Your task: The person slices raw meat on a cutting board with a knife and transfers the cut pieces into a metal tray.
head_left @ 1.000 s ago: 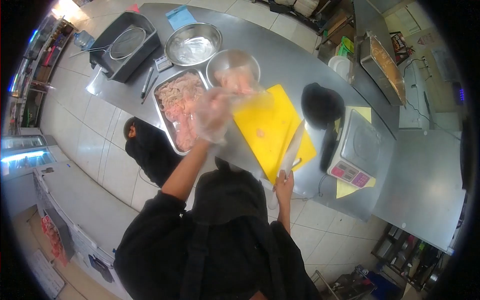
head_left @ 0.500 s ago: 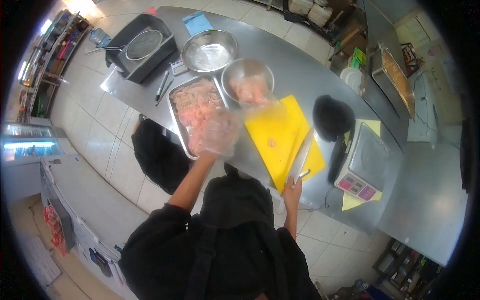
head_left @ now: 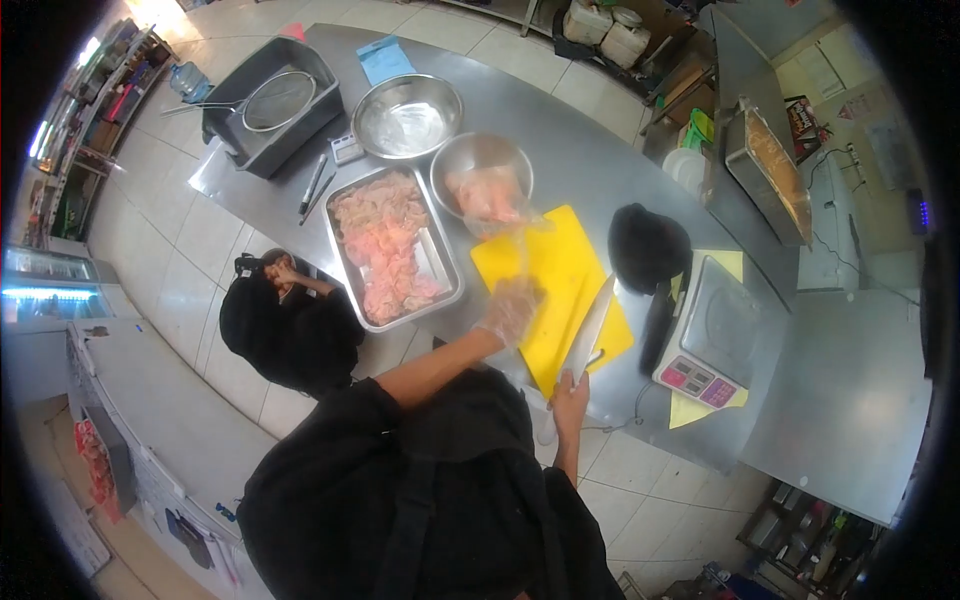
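Gripping a long knife (head_left: pixel 590 325) by its handle with the right hand (head_left: pixel 570 393), with fingers closed around it. Pointing the blade away from the body, over the right side of a yellow board (head_left: pixel 568 245) (not being able to tell about touching). Holding the left hand (head_left: pixel 514 306), in a see-through glove (head_left: pixel 497 327), over the left side of the same board. Looking too blurry there to tell about fingers being open, closed or gripping anything. Standing at a shiny metal table (head_left: pixel 560 130). Having a silver tray (head_left: pixel 432 260) to the left of the board, with floppy pink meat (head_left: pixel 390 245) piled inside and a bare patch of metal showing. Having a round metal bowl (head_left: pixel 470 152) just past the board, with more pink meat in a clear bag (head_left: pixel 486 198), and a second bowl (head_left: pixel 405 120) just beside, near a blue packet (head_left: pixel 385 60). Seeing a gray tub (head_left: pixel 298 132) farther left, with a round sieve (head_left: pixel 280 100) lying across, and two pens (head_left: pixel 313 186) between tub and tray. Seeing a black cloth thing (head_left: pixel 648 247) to the right of the board, then a white scale (head_left: pixel 720 325) on yellow paper (head_left: pixel 690 410). Sharing the spot with another person (head_left: pixel 285 340) in black, at the left, with a hand (head_left: pixel 284 275) showing past the table edge.
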`<state>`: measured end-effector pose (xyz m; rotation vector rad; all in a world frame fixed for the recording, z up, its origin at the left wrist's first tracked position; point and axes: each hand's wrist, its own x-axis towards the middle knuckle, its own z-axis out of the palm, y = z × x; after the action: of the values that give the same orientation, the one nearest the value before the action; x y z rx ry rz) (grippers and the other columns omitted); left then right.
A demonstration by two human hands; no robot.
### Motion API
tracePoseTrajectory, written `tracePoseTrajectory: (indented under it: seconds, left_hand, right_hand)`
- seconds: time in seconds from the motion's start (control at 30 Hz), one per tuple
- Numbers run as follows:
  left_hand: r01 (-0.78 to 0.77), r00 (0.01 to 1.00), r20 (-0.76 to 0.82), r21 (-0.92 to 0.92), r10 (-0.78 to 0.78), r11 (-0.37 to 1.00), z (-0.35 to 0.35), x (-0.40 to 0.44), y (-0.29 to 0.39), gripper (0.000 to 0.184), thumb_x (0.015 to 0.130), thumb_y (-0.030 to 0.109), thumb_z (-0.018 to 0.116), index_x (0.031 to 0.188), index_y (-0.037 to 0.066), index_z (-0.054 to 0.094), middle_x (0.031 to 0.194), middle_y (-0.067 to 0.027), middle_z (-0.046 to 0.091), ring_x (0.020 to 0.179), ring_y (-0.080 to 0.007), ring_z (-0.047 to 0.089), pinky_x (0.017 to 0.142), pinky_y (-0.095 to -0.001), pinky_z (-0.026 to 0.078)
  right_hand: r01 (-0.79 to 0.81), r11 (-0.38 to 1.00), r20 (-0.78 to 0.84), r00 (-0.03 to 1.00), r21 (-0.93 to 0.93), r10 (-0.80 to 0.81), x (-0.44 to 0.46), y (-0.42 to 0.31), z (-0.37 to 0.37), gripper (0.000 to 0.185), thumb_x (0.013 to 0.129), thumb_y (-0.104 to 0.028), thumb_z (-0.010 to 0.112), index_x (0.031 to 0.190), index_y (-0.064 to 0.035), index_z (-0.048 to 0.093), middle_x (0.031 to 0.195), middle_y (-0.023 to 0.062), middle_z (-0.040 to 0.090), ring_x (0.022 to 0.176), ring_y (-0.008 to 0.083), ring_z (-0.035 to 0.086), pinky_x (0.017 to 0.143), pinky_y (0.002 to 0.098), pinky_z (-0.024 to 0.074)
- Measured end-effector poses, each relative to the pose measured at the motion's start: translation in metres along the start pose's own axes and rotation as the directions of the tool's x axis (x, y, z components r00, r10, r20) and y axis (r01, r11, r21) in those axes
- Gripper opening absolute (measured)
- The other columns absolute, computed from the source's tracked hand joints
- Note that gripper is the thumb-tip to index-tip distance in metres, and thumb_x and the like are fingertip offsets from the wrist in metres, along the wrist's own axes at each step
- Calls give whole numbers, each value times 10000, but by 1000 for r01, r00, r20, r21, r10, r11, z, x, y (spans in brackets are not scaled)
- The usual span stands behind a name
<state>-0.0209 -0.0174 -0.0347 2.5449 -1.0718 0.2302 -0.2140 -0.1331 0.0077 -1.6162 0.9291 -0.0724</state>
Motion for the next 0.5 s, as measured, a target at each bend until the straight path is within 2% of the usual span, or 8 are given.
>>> tracePoseTrajectory:
  seconds: [0.07,0.1,0.17,0.2,0.27,0.33,0.4,0.5]
  left_hand:
    - [92,944,317,3,-88,996,-6,2,-1,223,927,189,546,1093,70,636,1037,-129,625,995,-296,628,887,-386,504]
    - [90,943,320,2,-86,996,9,-3,-7,223,927,189,546,1093,70,636,1037,-129,625,995,-296,628,887,-386,504]
    - [-187,972,142,0,185,982,50,-15,-28,239,878,162,568,1092,80,637,976,-110,607,913,-310,632,813,-391,534]
    - [-187,973,142,3,184,982,47,-19,-34,239,878,162,568,1092,80,637,976,-110,607,913,-310,632,813,-391,534]
    - [-347,924,-244,-223,293,911,32,-22,-45,241,822,103,615,1061,83,644,978,-119,615,841,-303,642,719,-379,548]
    - [-319,930,-326,-491,168,811,-49,-13,-47,248,780,62,652,1027,82,652,984,-127,623,864,-310,638,741,-398,541]
    - [134,950,-229,-313,-211,940,-125,-22,-35,226,786,41,666,1008,84,656,996,-126,629,884,-310,637,780,-406,535]
    - [194,890,-356,-267,-284,944,-151,-40,-90,229,827,78,666,1056,94,662,1016,-110,632,901,-311,646,785,-418,541]
  right_hand:
    - [-6,1000,-20,1000,-17,6,0,0,0,290,1028,-236,515,1199,-4,493,741,80,557,451,133,507,406,287,425]
    - [-18,1000,-23,1000,3,18,-1,2,1,297,1025,-240,521,1199,-1,496,726,76,553,453,133,509,408,287,427]
    - [-31,999,-21,999,27,31,-3,2,5,304,1022,-243,527,1200,2,498,711,72,549,455,134,510,410,287,430]
    - [-48,999,2,999,-1,48,-5,-2,6,315,1030,-228,508,1244,2,482,728,63,543,482,119,496,424,275,414]
    - [-58,998,22,998,-33,58,-4,-12,6,331,1037,-213,489,1288,2,466,746,53,536,510,105,483,438,263,398]
    - [-56,995,8,998,-77,57,-6,-15,7,344,1036,-210,490,1306,0,456,753,54,539,511,104,481,440,261,401]
    - [-59,998,6,998,-38,59,-5,-12,6,346,1036,-211,491,1309,-2,456,749,50,536,512,104,481,440,260,400]
    - [-41,999,6,999,26,41,1,-2,10,317,1031,-222,502,1258,-3,476,716,55,538,484,111,489,422,267,413]
